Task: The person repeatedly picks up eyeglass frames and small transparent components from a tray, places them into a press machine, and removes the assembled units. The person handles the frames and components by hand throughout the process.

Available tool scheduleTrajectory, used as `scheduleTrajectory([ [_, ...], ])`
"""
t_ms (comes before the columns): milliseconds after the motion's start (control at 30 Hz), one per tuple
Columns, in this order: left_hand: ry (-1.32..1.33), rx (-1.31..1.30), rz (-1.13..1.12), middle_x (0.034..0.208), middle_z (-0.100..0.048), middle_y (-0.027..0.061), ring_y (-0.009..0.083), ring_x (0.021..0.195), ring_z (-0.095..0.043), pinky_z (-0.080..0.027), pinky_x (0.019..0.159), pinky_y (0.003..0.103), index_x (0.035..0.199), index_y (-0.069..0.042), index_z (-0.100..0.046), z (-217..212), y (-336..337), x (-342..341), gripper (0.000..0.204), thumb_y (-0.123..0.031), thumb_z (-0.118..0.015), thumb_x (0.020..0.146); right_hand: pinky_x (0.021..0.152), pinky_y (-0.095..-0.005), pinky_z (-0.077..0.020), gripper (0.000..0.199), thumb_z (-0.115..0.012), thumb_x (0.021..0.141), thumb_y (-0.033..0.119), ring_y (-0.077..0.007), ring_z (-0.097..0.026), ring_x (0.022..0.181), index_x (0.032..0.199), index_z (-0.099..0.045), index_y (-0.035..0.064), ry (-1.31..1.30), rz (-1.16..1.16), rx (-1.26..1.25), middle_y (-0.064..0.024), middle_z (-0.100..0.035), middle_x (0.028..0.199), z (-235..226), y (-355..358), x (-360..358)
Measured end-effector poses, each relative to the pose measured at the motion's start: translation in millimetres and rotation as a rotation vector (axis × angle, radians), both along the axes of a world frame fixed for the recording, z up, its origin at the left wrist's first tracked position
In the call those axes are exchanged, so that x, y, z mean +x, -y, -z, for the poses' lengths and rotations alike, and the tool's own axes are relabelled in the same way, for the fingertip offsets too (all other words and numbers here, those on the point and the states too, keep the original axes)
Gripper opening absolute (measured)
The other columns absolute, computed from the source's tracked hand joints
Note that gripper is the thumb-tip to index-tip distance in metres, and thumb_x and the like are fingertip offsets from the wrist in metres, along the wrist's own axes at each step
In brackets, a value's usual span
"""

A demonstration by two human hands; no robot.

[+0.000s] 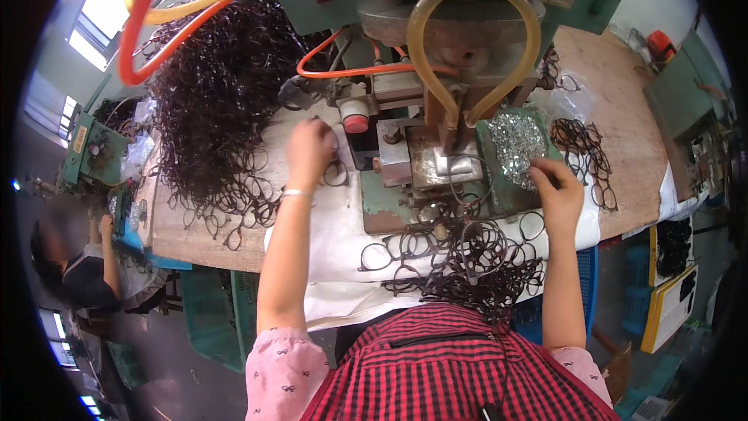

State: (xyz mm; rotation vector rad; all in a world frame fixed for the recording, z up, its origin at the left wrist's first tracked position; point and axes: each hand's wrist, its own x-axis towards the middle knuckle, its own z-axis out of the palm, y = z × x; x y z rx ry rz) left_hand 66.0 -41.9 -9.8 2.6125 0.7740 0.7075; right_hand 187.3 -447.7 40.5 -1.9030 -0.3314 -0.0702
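Observation:
My left hand (310, 154) is left of the press's red push button (356, 123), slightly blurred, its fingers curled in. A dark eyeglass frame (336, 175) shows at its fingers and appears held by them. My right hand (559, 191) is at the right edge of a green tray (510, 201) of small shiny metal pieces (516, 146). Its thumb and forefinger are pinched together; anything between them is too small to make out. Between my hands stands the green press (386, 214). A thin round rim (472, 201) lies by its metal work block (425, 157).
Dark eyeglass frames are heaped high on the left (222, 86), piled before me (483, 269), and gathered right of the tray (584, 148). An orange hose (343, 74) and yellowish tube (421, 19) run around the press. A co-worker (74, 265) sits far left. A green crate (214, 320) stands below.

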Motion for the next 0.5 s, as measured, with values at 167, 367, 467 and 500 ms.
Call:
scheduleTrajectory([
  [167,0.369,-0.040,-0.044,0.084,-0.072,0.0112,0.0243,0.074,-0.071,-0.052,0.064,0.032,0.094,-0.003,-0.059,-55.5,8.6,-42.3,0.013,-0.012,-0.051,0.099,0.079,-0.0253,-0.0498,0.015,-0.071,0.081,0.001,-0.0147,-0.066,0.087,0.096,-0.074,-0.0005,-0.006,-0.295,0.072,-0.0079,-0.072,0.092,-40.3,-7.4,-17.1],
  [367,0.375,0.074,-0.223,0.078,-0.063,0.0071,0.0217,0.067,-0.061,-0.046,0.057,0.035,0.103,-0.005,-0.055,-75.3,26.8,-63.6,0.018,-0.022,-0.048,0.104,0.089,-0.0283,-0.0482,0.046,-0.072,0.078,0.006,-0.0147,-0.065,0.090,0.120,-0.056,-0.0077,-0.025,-0.463,0.245,-0.0090,-0.072,0.092,-71.6,-81.4,-19.1],
  [467,0.601,-0.583,-0.035,0.090,-0.055,-0.0010,0.0047,0.071,-0.046,-0.039,0.063,0.018,0.106,-0.005,-0.058,-98.8,58.4,-88.7,0.015,-0.018,-0.049,0.104,0.091,-0.0282,-0.0472,0.054,-0.072,0.078,0.006,-0.0151,-0.065,0.091,0.125,-0.051,-0.0087,-0.048,-0.450,0.343,-0.0103,-0.072,0.090,-63.1,-95.7,-25.1],
  [500,0.642,-0.662,0.044,0.090,-0.056,0.0008,0.0053,0.070,-0.047,-0.039,0.063,0.018,0.107,-0.004,-0.057,-109.1,68.2,-92.4,0.014,-0.015,-0.049,0.103,0.091,-0.0283,-0.0471,0.056,-0.073,0.077,0.006,-0.0152,-0.065,0.092,0.127,-0.050,-0.0083,-0.051,-0.429,0.386,-0.0105,-0.072,0.090,-58.2,-94.5,-28.9],
])
